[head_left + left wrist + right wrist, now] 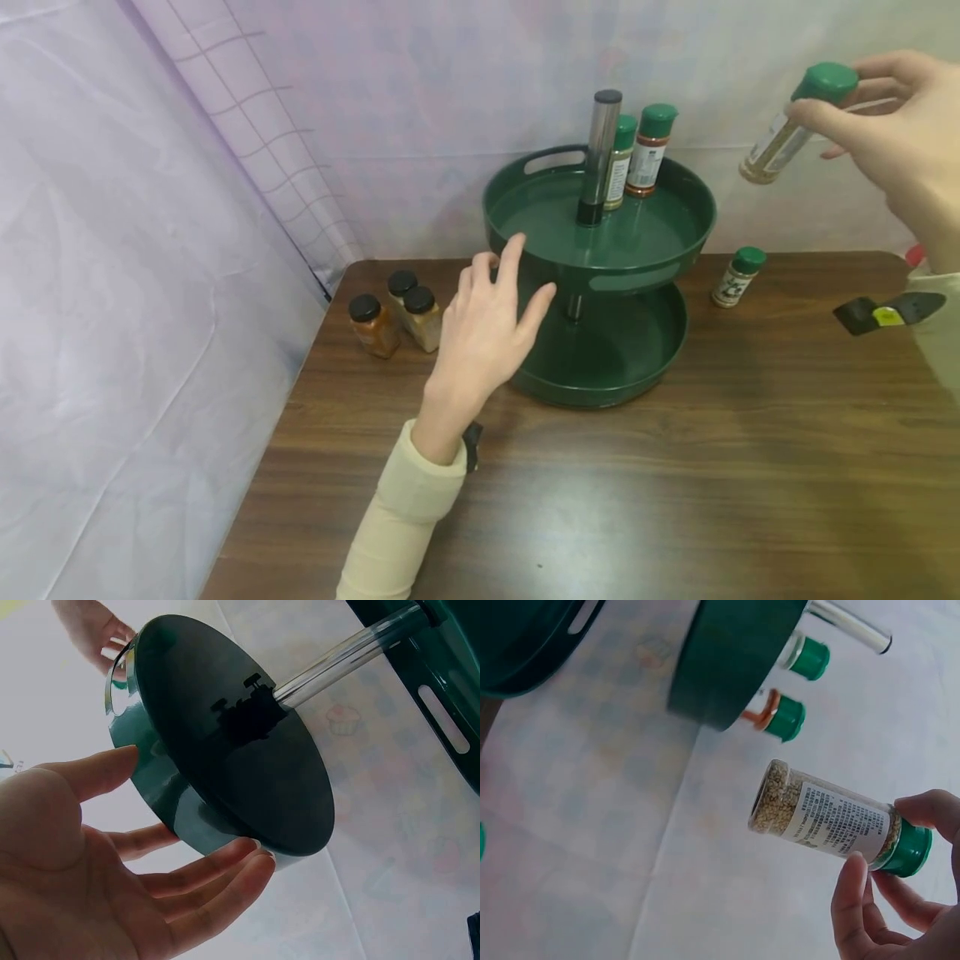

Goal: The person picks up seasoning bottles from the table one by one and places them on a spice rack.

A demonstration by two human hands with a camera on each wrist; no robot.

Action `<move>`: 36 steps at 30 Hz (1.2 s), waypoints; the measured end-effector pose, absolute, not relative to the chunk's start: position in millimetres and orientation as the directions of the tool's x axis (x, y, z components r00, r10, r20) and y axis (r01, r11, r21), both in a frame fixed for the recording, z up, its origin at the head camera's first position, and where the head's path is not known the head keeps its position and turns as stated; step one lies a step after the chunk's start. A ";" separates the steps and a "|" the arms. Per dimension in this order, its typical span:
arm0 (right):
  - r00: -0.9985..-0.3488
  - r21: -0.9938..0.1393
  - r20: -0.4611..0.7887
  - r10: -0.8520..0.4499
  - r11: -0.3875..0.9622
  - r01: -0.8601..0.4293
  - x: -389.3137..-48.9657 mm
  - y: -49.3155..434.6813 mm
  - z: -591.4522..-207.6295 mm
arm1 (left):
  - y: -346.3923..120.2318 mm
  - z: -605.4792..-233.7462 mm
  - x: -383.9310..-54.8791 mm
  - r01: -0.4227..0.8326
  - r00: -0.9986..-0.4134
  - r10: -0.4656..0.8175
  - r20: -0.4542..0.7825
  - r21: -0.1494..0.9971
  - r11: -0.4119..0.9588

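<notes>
My right hand [911,125] pinches a spice jar [829,817] near its green cap. The jar, full of small pale seeds or grains, is tilted in the air to the right of a green two-tier turntable rack [600,271]. Fingers spread, my left hand [483,321] is at the left front side of the upper tray; in the left wrist view its fingertips [244,847] are at the tray's outer wall, and I cannot tell whether they touch. On the upper tray, behind the metal post [602,150], stand a green-capped jar [619,167] and a green-capped jar with red contents [651,150].
Another green-capped jar [738,277] stands on the wooden table [675,500] right of the rack. Left of the rack are three black-capped jars [375,327], partly beside my left hand. A pale cloth [420,108] hangs behind the table.
</notes>
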State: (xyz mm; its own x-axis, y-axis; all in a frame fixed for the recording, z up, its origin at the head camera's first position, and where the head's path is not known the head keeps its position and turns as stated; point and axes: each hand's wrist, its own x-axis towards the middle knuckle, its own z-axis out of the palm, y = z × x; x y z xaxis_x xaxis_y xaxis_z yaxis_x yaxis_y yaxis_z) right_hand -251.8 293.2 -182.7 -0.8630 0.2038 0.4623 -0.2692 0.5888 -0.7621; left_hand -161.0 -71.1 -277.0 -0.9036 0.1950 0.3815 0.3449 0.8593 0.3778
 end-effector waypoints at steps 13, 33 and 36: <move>-0.898 -0.752 0.430 0.094 0.588 -0.298 -259.1 253.7 -170.4 | -69.8 -275.9 -161.6 0.339 -0.908 0.195 0.371 0.377 0.862; -0.965 -0.612 0.260 -0.006 0.772 -0.170 -280.9 238.1 -188.1 | -63.9 -274.6 -162.1 0.354 -0.900 0.207 0.383 0.365 0.861; -0.968 -0.601 0.251 -0.012 0.782 -0.166 -282.2 237.9 -191.2 | -63.5 -274.0 -161.6 0.353 -0.899 0.207 0.385 0.361 0.863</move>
